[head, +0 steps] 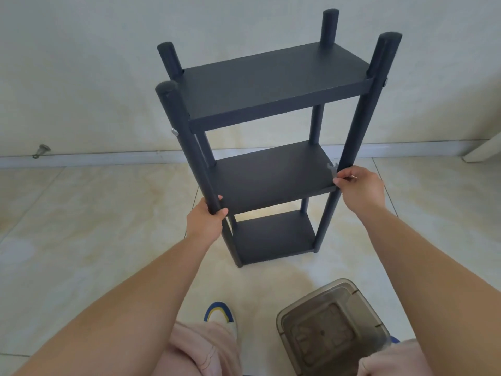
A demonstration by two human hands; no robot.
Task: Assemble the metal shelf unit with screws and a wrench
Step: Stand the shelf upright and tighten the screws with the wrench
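The left hand (pixel 207 219) grips the shelf unit's (pixel 271 131) near-left post at frame centre, while the right hand (pixel 357 189) pinches a small wrench (pixel 332 169) against the near-right post.

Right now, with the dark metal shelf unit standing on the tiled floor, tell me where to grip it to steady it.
Grip the dark metal shelf unit by its round near-side posts, coming from the front. The posts are slim enough for fingers to wrap, as the left hand shows; the flat shelves give less to curl around.
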